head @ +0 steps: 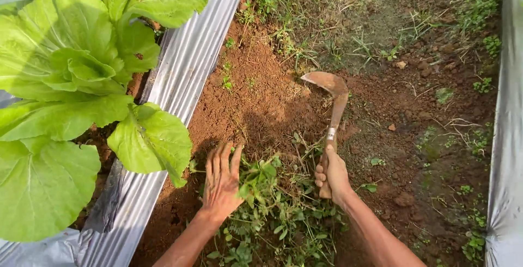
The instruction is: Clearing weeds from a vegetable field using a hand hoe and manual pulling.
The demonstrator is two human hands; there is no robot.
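We judge the sickle (333, 99) light and stiff, our right hand (331, 173) clamped on its wooden handle, left hand (222, 180) spread flat on soft weeds (272, 218).

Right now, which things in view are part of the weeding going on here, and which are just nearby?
In use:
- right hand, gripping the sickle by its wooden handle
- left hand, flat on the weed clump
- bare red soil by the blade

Just nearby:
- leafy green plants in the bed to the left
- silver plastic mulch sheet
- second sheet edge on the right
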